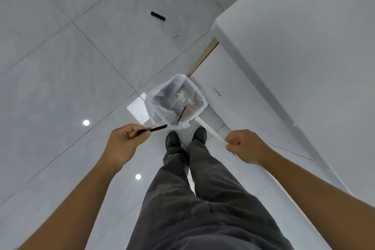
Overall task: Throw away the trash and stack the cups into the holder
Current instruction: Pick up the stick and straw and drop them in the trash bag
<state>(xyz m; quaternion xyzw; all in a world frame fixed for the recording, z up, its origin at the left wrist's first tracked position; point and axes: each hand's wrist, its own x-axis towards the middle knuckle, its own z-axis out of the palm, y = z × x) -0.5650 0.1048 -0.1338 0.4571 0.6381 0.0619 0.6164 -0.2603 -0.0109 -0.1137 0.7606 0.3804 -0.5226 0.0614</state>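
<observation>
A small trash bin lined with a white bag stands on the floor just beyond my feet. Crumpled paper and a thin black stick lie inside it. My left hand grips a black plastic fork, its handle pointing toward the bin's near rim. My right hand is closed on a long white paper strip that reaches toward the bin. No cups or cup holder are in view.
A white counter runs along the right, its cabinet front beside the bin. A short black object lies on the tiled floor farther off. My shoes stand close to the bin.
</observation>
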